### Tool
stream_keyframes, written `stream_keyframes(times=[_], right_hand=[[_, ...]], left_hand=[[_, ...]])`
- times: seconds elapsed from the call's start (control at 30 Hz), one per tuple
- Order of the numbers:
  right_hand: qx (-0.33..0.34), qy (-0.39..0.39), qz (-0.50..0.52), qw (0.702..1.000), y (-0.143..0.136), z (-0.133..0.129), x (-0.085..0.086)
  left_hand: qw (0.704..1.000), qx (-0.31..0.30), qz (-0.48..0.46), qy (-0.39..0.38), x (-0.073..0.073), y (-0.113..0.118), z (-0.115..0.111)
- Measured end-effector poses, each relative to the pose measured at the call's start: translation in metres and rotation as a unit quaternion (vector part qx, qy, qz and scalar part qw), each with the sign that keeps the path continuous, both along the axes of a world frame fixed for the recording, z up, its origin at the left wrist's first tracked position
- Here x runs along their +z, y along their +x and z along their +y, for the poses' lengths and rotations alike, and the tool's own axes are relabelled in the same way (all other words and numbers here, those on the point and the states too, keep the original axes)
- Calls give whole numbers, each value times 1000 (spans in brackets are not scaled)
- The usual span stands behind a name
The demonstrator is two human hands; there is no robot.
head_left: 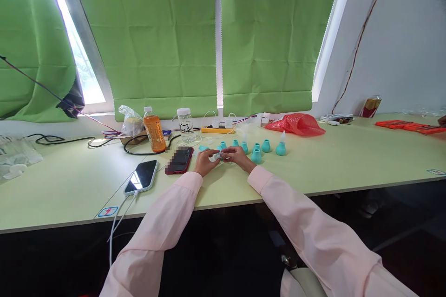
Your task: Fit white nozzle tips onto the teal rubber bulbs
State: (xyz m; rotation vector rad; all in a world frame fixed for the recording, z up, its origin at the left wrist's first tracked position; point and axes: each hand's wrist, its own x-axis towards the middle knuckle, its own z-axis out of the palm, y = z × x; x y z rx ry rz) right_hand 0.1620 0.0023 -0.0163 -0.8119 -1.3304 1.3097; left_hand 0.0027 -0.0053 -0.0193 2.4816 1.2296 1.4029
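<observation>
My left hand has its fingers closed on a small clear plastic piece above the table's front part. Close beside it, my right hand is pinched at the right side of the same piece, its fingertips nearly meeting those of my left hand. Around and behind my hands stand several teal bulbs with open necks, among them one bulb by my right wrist and another farther right. A teal bulb with a clear pointed tip stands at the right end of the group.
Left of my hands lie a red-edged phone and a white phone with a cable. Behind them stand an orange drink bottle and a clear bottle. Red bubble wrap and a yellow power strip are at the back.
</observation>
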Motion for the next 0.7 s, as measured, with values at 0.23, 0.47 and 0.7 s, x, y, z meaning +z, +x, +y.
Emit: stream_keyframes(times=[0.23, 0.47, 0.7], right_hand=[[-6, 3, -10, 1000, 0, 0, 0], [-3, -6, -6, 1000, 0, -2, 1], [2, -20, 5, 1000, 1, -1, 1]], left_hand=[[1000, 14, 6, 22, 3, 1, -4], [999, 7, 22, 30, 4, 2, -6], [1000, -25, 1, -3, -3, 1, 1]])
